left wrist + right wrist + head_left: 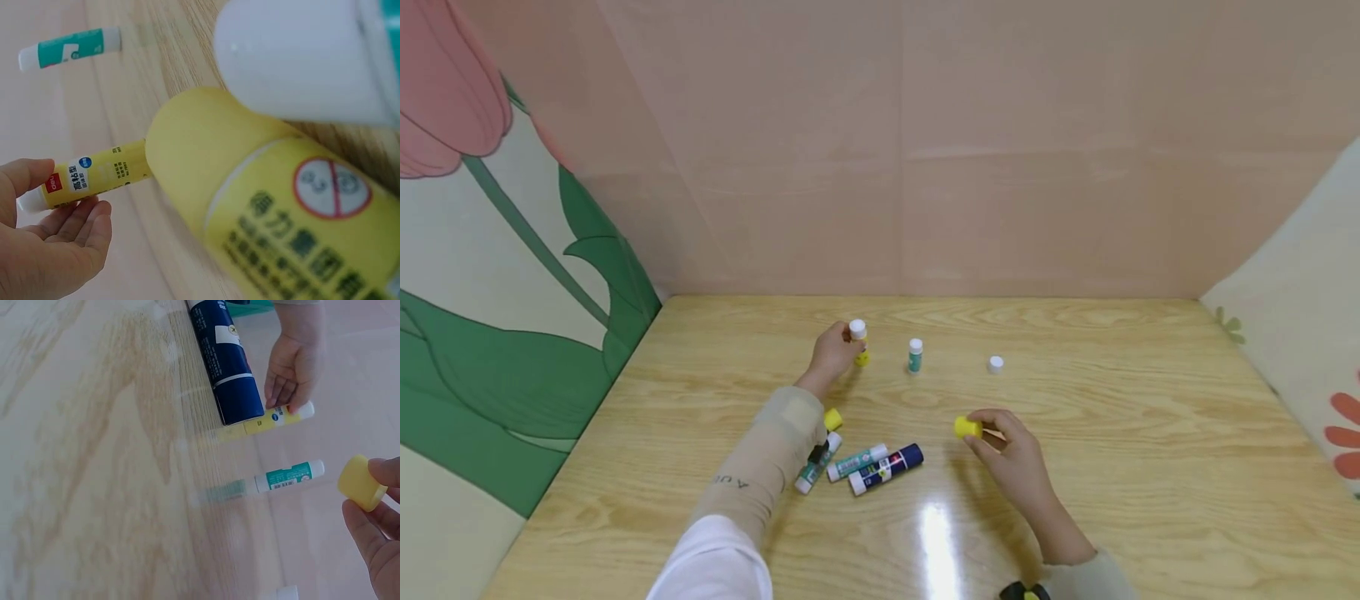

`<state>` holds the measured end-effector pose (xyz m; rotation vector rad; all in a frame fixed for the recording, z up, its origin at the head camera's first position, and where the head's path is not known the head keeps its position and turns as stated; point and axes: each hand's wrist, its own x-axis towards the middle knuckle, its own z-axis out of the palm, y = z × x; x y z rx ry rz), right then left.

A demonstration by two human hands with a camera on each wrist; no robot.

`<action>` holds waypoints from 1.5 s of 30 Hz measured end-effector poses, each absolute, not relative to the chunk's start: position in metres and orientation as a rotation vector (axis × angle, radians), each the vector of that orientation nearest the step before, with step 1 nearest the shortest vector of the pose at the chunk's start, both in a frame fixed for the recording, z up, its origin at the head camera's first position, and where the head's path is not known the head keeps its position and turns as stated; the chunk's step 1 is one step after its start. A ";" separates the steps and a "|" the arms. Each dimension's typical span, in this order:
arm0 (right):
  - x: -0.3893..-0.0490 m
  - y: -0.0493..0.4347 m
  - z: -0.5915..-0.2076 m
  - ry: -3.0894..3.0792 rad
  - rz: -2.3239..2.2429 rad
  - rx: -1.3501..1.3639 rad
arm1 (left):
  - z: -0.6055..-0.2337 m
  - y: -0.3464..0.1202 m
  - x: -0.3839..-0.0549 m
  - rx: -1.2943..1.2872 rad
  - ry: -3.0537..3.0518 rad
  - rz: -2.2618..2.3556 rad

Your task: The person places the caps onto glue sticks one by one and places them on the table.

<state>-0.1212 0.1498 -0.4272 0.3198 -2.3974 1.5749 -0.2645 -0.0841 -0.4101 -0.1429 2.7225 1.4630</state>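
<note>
My left hand (832, 353) holds a yellow glue stick (97, 172) near its white end, thumb on one side and fingers on the other. This glue stick stands upright on the table, white end up. In my right hand (1011, 458) a yellow cap (362, 482) is pinched between thumb and fingers, above the table. A teal glue stick (915, 357) with white ends stands upright between the two hands, touched by neither. Behind it to the right lies a small white cap (996, 364).
Nearer me on the wooden table (1150, 467) lie a dark blue glue stick (886, 470), a teal one (857, 462) beside it and another teal one (817, 463). The yellow end of another stick (832, 418) is partly hidden by my left sleeve. A pinkish backdrop (895, 167) rises behind.
</note>
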 end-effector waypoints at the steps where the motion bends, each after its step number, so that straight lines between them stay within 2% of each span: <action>1: -0.121 0.150 -0.427 -2.393 1.578 0.321 | -0.410 -0.084 -0.265 -0.144 2.723 1.459; 36: -0.125 0.145 -0.429 -2.416 1.562 0.361 | -0.409 -0.091 -0.258 -0.135 2.735 1.428; 45: -0.125 0.143 -0.423 -2.450 1.612 0.317 | -0.402 -0.090 -0.248 0.000 2.806 1.349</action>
